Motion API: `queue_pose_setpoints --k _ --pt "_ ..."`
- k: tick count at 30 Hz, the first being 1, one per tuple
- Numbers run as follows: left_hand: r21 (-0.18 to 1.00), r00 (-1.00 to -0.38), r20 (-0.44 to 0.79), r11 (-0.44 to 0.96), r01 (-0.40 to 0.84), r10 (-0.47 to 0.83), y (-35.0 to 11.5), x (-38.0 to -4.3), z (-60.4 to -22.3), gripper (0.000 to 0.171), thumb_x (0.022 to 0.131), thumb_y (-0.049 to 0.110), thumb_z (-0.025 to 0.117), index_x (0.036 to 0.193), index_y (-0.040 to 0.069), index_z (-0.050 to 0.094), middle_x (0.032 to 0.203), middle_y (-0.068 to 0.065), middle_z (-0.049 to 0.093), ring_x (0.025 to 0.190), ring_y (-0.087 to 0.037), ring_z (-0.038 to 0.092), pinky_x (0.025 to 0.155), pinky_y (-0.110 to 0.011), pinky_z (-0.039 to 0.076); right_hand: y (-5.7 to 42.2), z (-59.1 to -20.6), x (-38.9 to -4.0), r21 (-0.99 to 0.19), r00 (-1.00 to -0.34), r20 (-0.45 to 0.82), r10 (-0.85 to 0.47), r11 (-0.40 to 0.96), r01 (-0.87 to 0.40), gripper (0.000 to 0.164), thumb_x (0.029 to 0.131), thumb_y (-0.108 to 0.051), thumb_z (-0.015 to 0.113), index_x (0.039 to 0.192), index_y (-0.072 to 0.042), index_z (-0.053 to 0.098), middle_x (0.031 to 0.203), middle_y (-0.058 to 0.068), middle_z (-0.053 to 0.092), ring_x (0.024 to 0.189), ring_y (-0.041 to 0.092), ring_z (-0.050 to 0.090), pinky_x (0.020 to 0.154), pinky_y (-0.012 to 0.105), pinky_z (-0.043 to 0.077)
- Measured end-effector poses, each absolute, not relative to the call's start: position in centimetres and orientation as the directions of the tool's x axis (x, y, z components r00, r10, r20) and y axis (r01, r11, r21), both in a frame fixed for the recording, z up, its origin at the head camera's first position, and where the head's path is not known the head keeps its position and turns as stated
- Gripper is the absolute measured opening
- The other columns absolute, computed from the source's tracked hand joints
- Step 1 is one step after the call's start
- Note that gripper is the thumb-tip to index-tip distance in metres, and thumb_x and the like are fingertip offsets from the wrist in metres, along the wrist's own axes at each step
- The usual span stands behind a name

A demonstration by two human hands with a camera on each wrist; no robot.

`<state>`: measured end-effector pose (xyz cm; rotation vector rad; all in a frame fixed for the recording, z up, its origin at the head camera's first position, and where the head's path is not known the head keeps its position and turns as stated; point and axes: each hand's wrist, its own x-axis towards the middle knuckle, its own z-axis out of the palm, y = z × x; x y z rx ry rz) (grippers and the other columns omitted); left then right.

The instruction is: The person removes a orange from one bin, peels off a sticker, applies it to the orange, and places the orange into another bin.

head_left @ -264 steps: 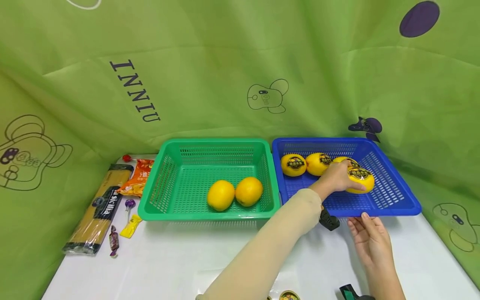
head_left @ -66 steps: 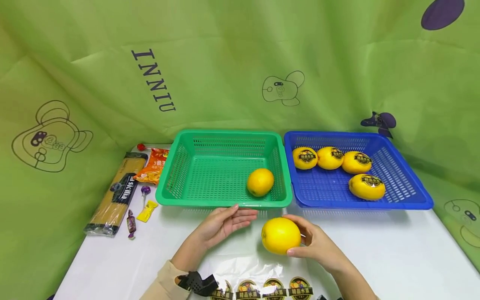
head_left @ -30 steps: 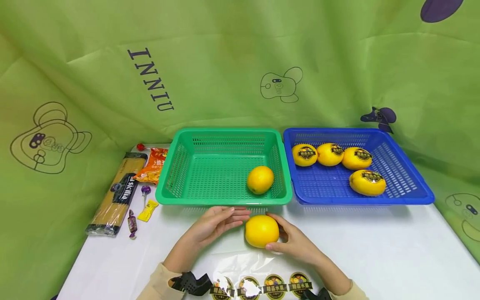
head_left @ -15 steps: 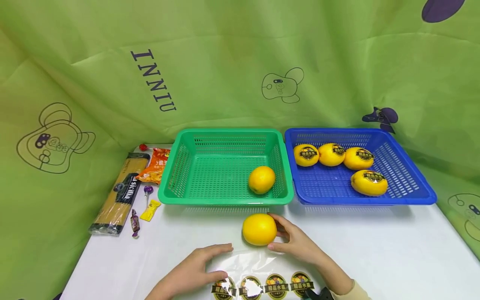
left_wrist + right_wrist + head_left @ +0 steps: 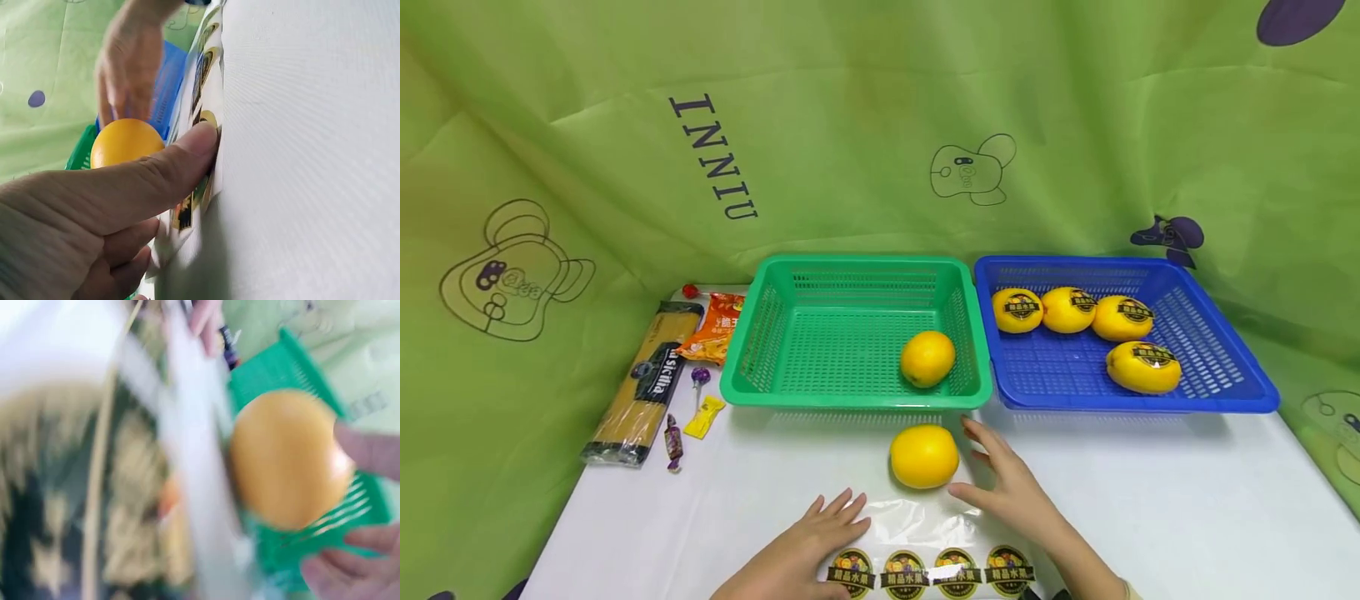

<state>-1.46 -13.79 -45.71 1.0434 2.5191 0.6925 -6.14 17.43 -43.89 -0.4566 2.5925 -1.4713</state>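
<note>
A plain yellow lemon (image 5: 924,457) lies on the table before the green basket. Beside it, my right hand (image 5: 1011,492) has fingers and thumb apart; in the head view a gap separates them from the fruit. The right wrist view is blurred, with the lemon (image 5: 290,459) in front of the fingers (image 5: 350,562). My left hand (image 5: 808,546) rests with spread fingers on the left part of a clear sticker sheet (image 5: 917,521). In the left wrist view its thumb (image 5: 187,153) touches the sheet's edge by a sticker. A row of round black-and-gold stickers (image 5: 904,575) shows on the sheet.
The green basket (image 5: 857,401) holds one plain lemon (image 5: 927,359). In the blue basket (image 5: 1138,402) are several lemons with stickers (image 5: 1142,368). At left lie a pasta pack (image 5: 643,383), an orange snack bag (image 5: 715,329) and wrapped candies (image 5: 703,417). Green cloth hangs behind.
A second lemon left the green basket and was set on the table by my right hand, which has since let go. My left hand drew back from beside it onto the sticker sheet.
</note>
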Motion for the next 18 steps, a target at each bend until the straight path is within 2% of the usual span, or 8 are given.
queue_pose_setpoints --k 2,4,7,8,10,12,15,18 --pt "0.541 -0.676 -0.118 0.618 0.57 0.727 -13.8 -1.5 -45.7 0.074 0.08 0.05 0.066 0.14 0.012 0.048 0.151 -0.012 0.035 0.139 -0.031 0.032 0.109 -0.056 0.031 17.3 -42.9 -5.1 -0.826 -0.956 0.138 -0.26 0.502 -0.256 0.075 0.079 -0.017 0.077 0.142 -0.008 0.038 0.141 0.014 0.045 0.125 0.03 0.048 0.1 0.034 0.048" --pt "0.542 -0.679 -0.118 0.62 0.567 0.725 -13.8 -1.5 -45.6 0.073 0.079 0.052 0.065 0.139 0.013 0.048 0.151 -0.011 0.036 0.139 -0.03 0.033 0.109 -0.056 0.03 16.9 -42.1 -4.1 -0.825 -0.941 0.231 -0.247 0.464 -0.324 0.066 0.079 -0.01 0.076 0.138 -0.008 0.044 0.134 0.012 0.051 0.12 0.024 0.052 0.099 0.026 0.049" --pt "0.536 -0.688 -0.093 0.618 0.575 0.72 -13.8 -1.4 -45.5 0.071 0.08 0.05 0.067 0.139 0.014 0.049 0.15 -0.009 0.038 0.139 -0.027 0.034 0.109 -0.056 0.03 15.8 -41.7 -2.7 -0.854 -0.894 0.297 -0.337 0.325 -0.406 0.054 0.081 -0.002 0.072 0.131 -0.007 0.05 0.126 0.011 0.057 0.115 0.016 0.055 0.097 0.02 0.049" --pt "0.534 -0.692 -0.078 0.616 0.578 0.718 -13.8 -1.4 -45.5 0.07 0.08 0.048 0.068 0.138 0.014 0.05 0.15 -0.008 0.039 0.139 -0.027 0.035 0.109 -0.055 0.031 15.3 -41.8 -2.4 -0.866 -0.87 0.296 -0.395 0.273 -0.419 0.05 0.082 -0.001 0.07 0.129 -0.005 0.051 0.124 0.013 0.058 0.113 0.015 0.057 0.095 0.022 0.05" --pt "0.537 -0.701 -0.052 0.611 0.581 0.712 -13.9 -1.3 -45.6 0.068 0.08 0.046 0.069 0.137 0.015 0.051 0.149 -0.007 0.04 0.138 -0.025 0.036 0.109 -0.055 0.031 14.1 -42.3 -1.9 -0.9 -0.819 0.249 -0.517 0.188 -0.392 0.043 0.086 -0.004 0.067 0.127 -0.002 0.052 0.121 0.017 0.059 0.111 0.017 0.058 0.094 0.027 0.052" --pt "0.538 -0.707 -0.024 0.605 0.587 0.707 -14.0 -1.3 -45.7 0.065 0.08 0.044 0.07 0.136 0.014 0.052 0.148 -0.006 0.041 0.138 -0.024 0.037 0.109 -0.053 0.033 12.9 -43.1 -1.7 -0.928 -0.772 0.165 -0.614 0.169 -0.332 0.04 0.089 -0.01 0.065 0.126 -0.002 0.053 0.12 0.016 0.059 0.109 0.018 0.059 0.092 0.029 0.053" --pt "0.539 -0.712 0.014 0.595 0.597 0.702 -14.2 -1.3 -46.0 0.062 0.082 0.044 0.068 0.134 0.014 0.054 0.147 -0.004 0.043 0.137 -0.023 0.039 0.11 -0.05 0.034 11.4 -44.4 -1.4 -0.94 -0.726 0.057 -0.686 0.209 -0.271 0.038 0.091 -0.019 0.064 0.125 -0.003 0.055 0.119 0.014 0.06 0.106 0.015 0.059 0.09 0.026 0.054" --pt "0.539 -0.713 0.053 0.581 0.61 0.699 -14.3 -1.3 -46.5 0.059 0.083 0.045 0.068 0.132 0.014 0.057 0.145 -0.002 0.045 0.135 -0.021 0.041 0.111 -0.046 0.034 10.5 -45.4 -1.1 -0.908 -0.717 0.025 -0.696 0.284 -0.307 0.037 0.09 -0.022 0.065 0.122 -0.005 0.059 0.115 0.009 0.062 0.099 0.007 0.058 0.085 0.021 0.053"
